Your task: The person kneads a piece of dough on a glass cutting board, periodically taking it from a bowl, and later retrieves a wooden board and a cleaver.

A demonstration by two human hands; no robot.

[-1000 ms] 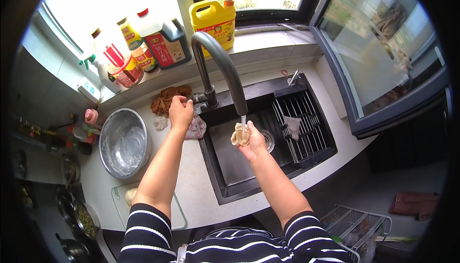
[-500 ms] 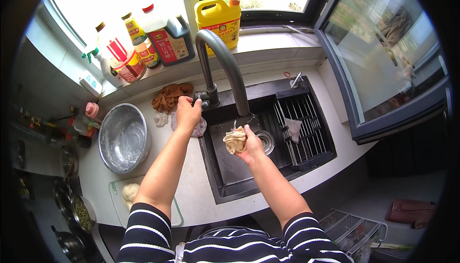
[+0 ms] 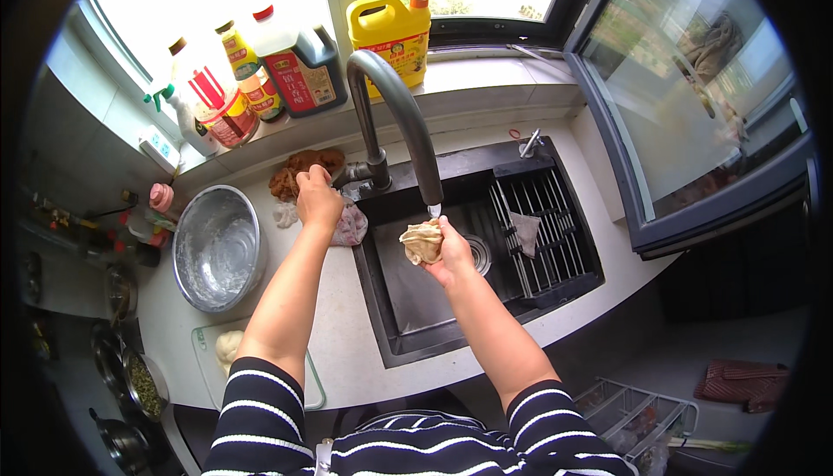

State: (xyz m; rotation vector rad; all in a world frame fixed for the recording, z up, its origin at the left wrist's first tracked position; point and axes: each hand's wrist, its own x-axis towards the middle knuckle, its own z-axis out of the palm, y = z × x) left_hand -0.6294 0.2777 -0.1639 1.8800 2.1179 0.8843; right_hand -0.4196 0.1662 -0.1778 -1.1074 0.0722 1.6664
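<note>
The right hand (image 3: 456,255) grips a crumpled tan cloth (image 3: 422,242) beneath the faucet (image 3: 418,129), over the black sink (image 3: 380,311); the left hand (image 3: 319,204), fingers curled, is by the handle (image 3: 350,174), its hold unclear. Loosened folds should wet evenly.

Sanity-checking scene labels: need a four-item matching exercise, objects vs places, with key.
Things
1. yellow plastic pump jug
2. crumpled beige cloth-like wad
3. round silver metal bowl
4. small grey triangular cloth

Places
A. on the barred black rack
B. on the pale counter, left of the black rectangular sink
C. on the white windowsill
D. in the person's right hand, below the curved dark-grey faucet

Pairs: 1-C, 2-D, 3-B, 4-A
</note>
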